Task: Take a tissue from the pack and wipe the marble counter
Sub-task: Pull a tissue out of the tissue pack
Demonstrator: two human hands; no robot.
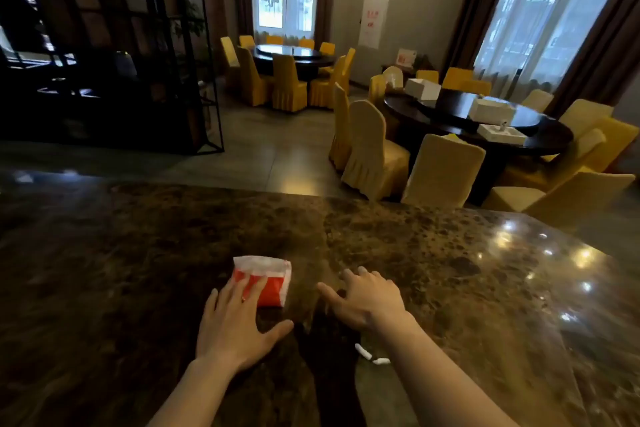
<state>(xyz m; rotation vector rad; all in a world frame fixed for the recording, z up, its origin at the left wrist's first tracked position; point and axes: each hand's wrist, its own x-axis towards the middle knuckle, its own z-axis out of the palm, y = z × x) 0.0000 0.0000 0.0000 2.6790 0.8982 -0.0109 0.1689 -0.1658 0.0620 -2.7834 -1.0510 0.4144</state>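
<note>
red-and-white plastic tissue pack (268, 279) mid dark marble counter (138, 253) | left hand (235, 319) spread, fingers on pack | right hand (367, 298) spread, empty, beside pack

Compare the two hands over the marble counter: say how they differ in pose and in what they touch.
The left hand lies with its fingers on the red and white tissue pack; the right hand touches no pack and sits apart from it, to its right. The left hand's fingers reach forward and spread; the right hand's fingers curl down toward the marble counter. Both are bare, palm down, and hold no tissue.
</note>
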